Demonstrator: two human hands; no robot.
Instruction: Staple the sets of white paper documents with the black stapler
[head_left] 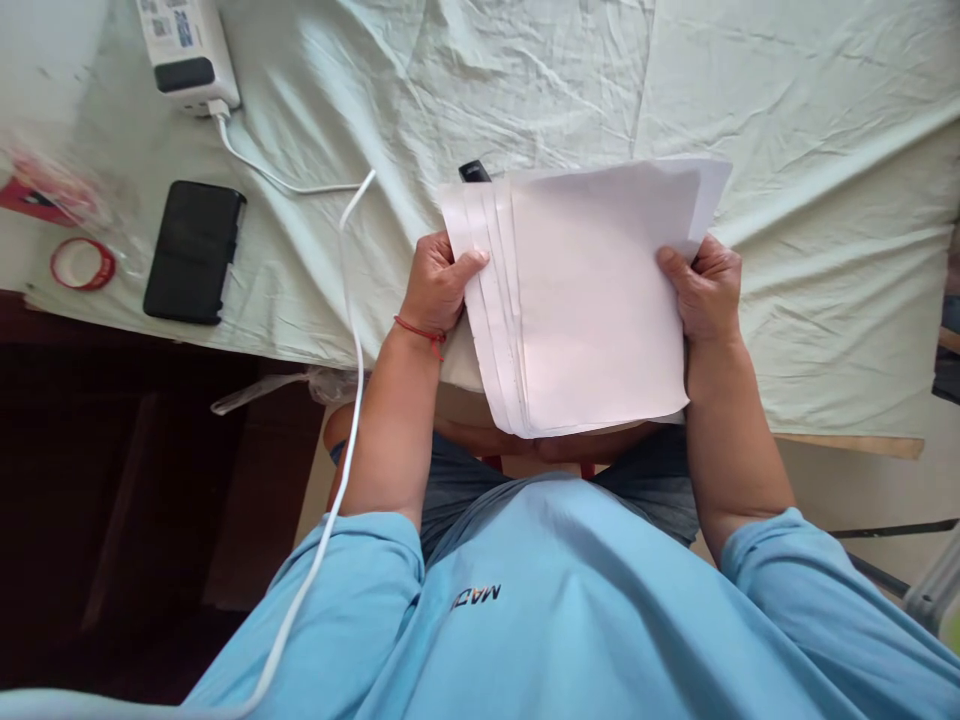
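While the stack of white sheets [592, 300] is held up above the near edge of the worktop [787, 150], its left edges are fanned out in steps, so the sheets are not squared to each other; the left hand [436, 285] is closed on that fanned side, thumb lying across the top sheet, and the right hand [705, 290] is closed on the opposite side, thumb on the face and fingers behind. The lower end of the stack hangs over the person's lap, clear of the pale green cloth [525, 90] that covers the worktop. Since the grip is only at the sides and the sheets are loose, I judge that a slackening thumb could let the inner sheets slide out and drop toward the lap or floor; a tighter pinch could crease the corners. Just behind the stack a small black object [474, 171] peeks out, too hidden to name; a white cable [352, 330] runs past the left forearm; farther left lie a black phone [195, 250], a white charger block [187, 50] and a red ring of tape [82, 264].
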